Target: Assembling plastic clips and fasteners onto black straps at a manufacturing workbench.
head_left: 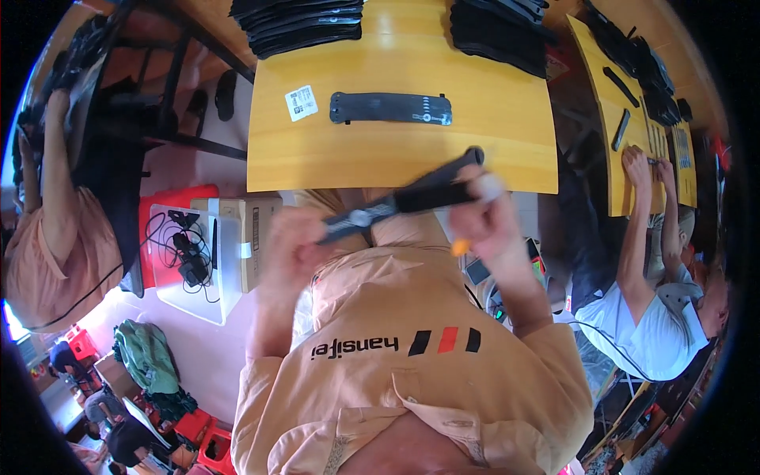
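Observation:
I hold a long black strap [412,194] between both hands, just in front of the near edge of the yellow table [491,150]. My left hand [291,244] grips its lower left end, and my right hand [483,215] grips it near the upper right end. A small orange thing [457,248] pokes out under my right hand. Both hands are blurred. A second black strap [390,108] lies flat on the table, with a white label [301,102] to its left. Stacks of black straps [305,25] sit at the table's far edge.
A cardboard box [249,233] and a white board with cables and a charger [186,257] sit at my left. One person in a peach shirt [55,253] works at the left. Another in a white shirt [649,317] works at a second yellow table [609,111].

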Available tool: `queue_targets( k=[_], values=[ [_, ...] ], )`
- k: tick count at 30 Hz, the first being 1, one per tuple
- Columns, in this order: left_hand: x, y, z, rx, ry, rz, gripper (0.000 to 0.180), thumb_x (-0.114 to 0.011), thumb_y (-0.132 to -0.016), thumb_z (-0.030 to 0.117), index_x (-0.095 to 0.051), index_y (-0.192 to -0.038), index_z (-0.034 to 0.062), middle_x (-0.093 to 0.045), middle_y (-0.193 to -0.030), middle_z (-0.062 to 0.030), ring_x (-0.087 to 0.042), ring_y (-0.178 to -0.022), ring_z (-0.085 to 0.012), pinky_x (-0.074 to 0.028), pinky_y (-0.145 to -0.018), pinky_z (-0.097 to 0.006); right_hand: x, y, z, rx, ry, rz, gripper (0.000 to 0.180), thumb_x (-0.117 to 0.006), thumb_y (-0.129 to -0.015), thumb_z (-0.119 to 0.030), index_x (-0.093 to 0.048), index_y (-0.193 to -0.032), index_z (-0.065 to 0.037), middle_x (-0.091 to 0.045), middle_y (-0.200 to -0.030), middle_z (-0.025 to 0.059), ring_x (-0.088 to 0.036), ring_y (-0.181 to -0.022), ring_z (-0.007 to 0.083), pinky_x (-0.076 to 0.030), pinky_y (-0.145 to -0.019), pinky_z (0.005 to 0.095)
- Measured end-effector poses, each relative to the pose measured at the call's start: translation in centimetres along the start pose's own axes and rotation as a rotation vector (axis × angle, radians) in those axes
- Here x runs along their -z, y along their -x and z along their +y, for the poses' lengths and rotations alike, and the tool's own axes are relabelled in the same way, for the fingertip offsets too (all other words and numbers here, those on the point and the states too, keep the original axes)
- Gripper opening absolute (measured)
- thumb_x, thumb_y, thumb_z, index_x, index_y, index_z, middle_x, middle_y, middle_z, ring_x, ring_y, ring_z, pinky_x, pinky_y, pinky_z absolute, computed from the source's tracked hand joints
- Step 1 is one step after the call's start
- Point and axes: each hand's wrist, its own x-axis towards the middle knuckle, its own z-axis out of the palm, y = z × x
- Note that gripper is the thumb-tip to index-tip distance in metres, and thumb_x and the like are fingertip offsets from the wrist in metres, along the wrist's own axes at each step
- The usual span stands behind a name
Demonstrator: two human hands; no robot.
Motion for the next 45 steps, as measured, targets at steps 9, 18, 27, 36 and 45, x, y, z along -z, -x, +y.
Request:
queue_targets(
  k=[9, 18, 27, 36, 45],
  values=[
    [14.7, -1.4, 9.5, -0.262, 0.544, -0.356, 0.036, -0.043, -0.090, 0.016, -0.034, -0.055, 0.0129, -0.029, -0.039, 0.0040, -0.024, -0.032, -0.0050, -0.017, -0.032, -0.019, 7.4, 5.1, -16.0, 0.770, -0.188, -0.225, 0.026, -0.044, -0.090, -0.024, -0.046, -0.070, -0.008, -0.031, -0.044, -0.0036, -0.025, -0.030, 0.0046, -0.025, -0.028, 0.0174],
    [9.5, -5.6, 3.4, -0.475, -0.082, 0.077, 0.024, -0.049, -0.089, 0.023, -0.047, -0.069, 0.0099, -0.042, -0.055, 0.0006, -0.041, -0.048, -0.0072, -0.033, -0.044, -0.020, 2.7, 5.4, -12.1, 1.036, 0.731, 0.230, 0.017, -0.047, -0.082, -0.015, -0.051, -0.074, -0.001, -0.043, -0.053, 0.0039, -0.034, -0.034, 0.0082, -0.029, -0.037, 0.0206],
    [9.5, -10.5, -4.1, -0.123, -0.290, 0.239, 0.035, -0.049, -0.089, 0.033, -0.059, -0.076, 0.0016, -0.059, -0.059, -0.0078, -0.055, -0.044, -0.0125, -0.042, -0.041, -0.021, -0.5, 3.2, -10.2, 1.303, 1.971, 0.482, 0.011, -0.058, -0.077, 0.003, -0.063, -0.087, 0.002, -0.050, -0.063, 0.0075, -0.045, -0.054, 0.0101, -0.033, -0.048, 0.0220],
    [5.5, -6.9, -4.1, -0.003, -0.630, -0.428, 0.044, -0.042, -0.089, 0.038, -0.058, -0.099, -0.0015, -0.063, -0.073, -0.0131, -0.060, -0.053, -0.0159, -0.049, -0.049, -0.022, -1.4, 3.2, -7.3, 1.403, 1.601, 0.364, 0.018, -0.059, -0.066, 0.009, -0.067, -0.082, 0.003, -0.063, -0.069, 0.0125, -0.062, -0.064, 0.0165, -0.047, -0.059, 0.0227],
    [-0.9, -5.9, -6.6, -0.020, 0.317, -0.554, 0.039, -0.046, -0.090, 0.032, -0.050, -0.112, -0.0004, -0.060, -0.088, -0.0107, -0.059, -0.067, -0.0141, -0.045, -0.053, -0.020, 1.2, -0.5, -2.4, 1.202, 1.641, -0.375, 0.025, -0.056, -0.058, 0.004, -0.066, -0.081, 0.000, -0.063, -0.072, 0.0102, -0.059, -0.052, 0.0184, -0.045, -0.047, 0.0233]
  ],
)
